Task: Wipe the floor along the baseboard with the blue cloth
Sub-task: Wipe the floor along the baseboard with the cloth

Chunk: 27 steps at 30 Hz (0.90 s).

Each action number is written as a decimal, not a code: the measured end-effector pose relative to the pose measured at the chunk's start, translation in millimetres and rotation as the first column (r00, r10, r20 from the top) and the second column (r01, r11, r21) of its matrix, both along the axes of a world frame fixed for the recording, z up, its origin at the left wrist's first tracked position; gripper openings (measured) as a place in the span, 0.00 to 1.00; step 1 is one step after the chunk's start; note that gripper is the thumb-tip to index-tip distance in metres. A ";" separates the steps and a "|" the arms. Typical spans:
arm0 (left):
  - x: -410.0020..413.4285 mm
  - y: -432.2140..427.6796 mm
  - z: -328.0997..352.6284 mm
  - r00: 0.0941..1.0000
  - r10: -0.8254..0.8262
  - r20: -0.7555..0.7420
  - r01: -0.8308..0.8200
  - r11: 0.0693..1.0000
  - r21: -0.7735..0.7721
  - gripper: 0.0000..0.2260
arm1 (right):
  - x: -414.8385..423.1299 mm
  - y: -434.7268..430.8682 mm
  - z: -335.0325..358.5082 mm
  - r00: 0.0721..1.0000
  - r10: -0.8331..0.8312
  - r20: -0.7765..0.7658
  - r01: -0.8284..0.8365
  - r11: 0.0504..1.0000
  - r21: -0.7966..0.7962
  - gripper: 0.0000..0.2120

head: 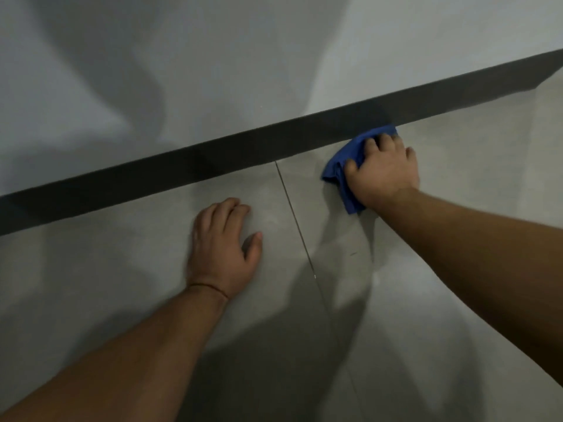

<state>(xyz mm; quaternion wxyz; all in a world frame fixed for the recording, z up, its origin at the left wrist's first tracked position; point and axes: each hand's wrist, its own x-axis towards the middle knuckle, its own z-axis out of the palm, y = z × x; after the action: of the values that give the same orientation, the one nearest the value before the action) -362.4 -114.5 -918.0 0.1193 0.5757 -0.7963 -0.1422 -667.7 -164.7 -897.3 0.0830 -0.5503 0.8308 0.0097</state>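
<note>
Nearest the camera, two bare forearms reach out from the bottom corners over the pale grey tiled floor [426,300]. The right hand [382,169] presses down on the crumpled blue cloth [338,169], fingers spread over it and thumb hooked at its left edge, so the cloth is pinned flat rather than lifted. The cloth lies on the floor at the far right, its far edge touching the foot of the dark grey baseboard strip [213,166]. The left hand [221,251] grasps nothing; it rests palm-down on the tile just left of the thin grout line [297,226], likely bracing the body. A thin dark cord [210,289] circles that wrist. Beyond the baseboard rises the plain light grey wall [243,56]. The wipe appears under way: no clear wet trail or dirt shows which stretch is done, and long runs of baseboard extend both left and right. The right arm is nearly straight, reaching far; the left is bent less forward.
</note>
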 end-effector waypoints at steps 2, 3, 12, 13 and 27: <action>-0.8 -0.5 -2.7 0.999 -0.021 0.040 0.022 1.000 -0.017 0.24 | 12.8 -12.2 0.6 0.994 -0.044 0.096 0.043 0.999 0.016 0.31; -0.7 -1.0 -3.9 0.999 -0.022 0.047 0.023 0.999 -0.024 0.24 | 18.1 -15.8 0.5 0.983 -0.076 0.165 0.075 0.997 0.013 0.31; 2.4 -2.5 -7.5 0.997 -0.028 0.076 0.031 0.999 -0.039 0.25 | -14.4 33.4 -9.8 0.968 0.085 0.237 -0.061 0.992 -0.107 0.36; 2.6 -2.3 -7.4 0.997 -0.032 0.077 0.034 0.999 -0.036 0.25 | -24.5 28.6 -10.0 0.975 0.018 0.221 -0.001 0.997 -0.076 0.37; 12.0 -2.7 4.8 0.993 0.004 -0.116 0.004 0.998 0.064 0.25 | 94.9 5.9 -15.9 0.933 0.272 0.235 -0.269 0.962 -0.046 0.38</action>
<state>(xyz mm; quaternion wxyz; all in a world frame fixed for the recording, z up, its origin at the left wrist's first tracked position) -350.4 -117.3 -913.2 0.1468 0.5701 -0.7831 -0.2006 -572.8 -158.8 -913.2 0.1767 -0.6569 0.7312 -0.0510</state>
